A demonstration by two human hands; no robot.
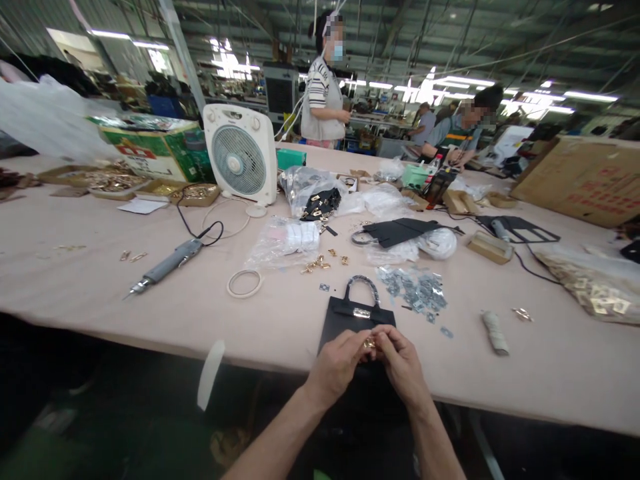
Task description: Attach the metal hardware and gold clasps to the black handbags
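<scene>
A black handbag with a wrapped top handle and a metal clasp plate lies at the table's front edge. Over its lower part, my left hand and my right hand meet, fingers pinched together on a small gold metal piece. Fingertips of both hands touch it and partly hide it. Beyond the bag are gold fittings, and to its right is a spread of small grey metal plates.
An electric screwdriver, a tape roll and a white fan stand or lie left. Right are a rolled cloth, a cardboard tray and a bag of parts. Two people are beyond the table.
</scene>
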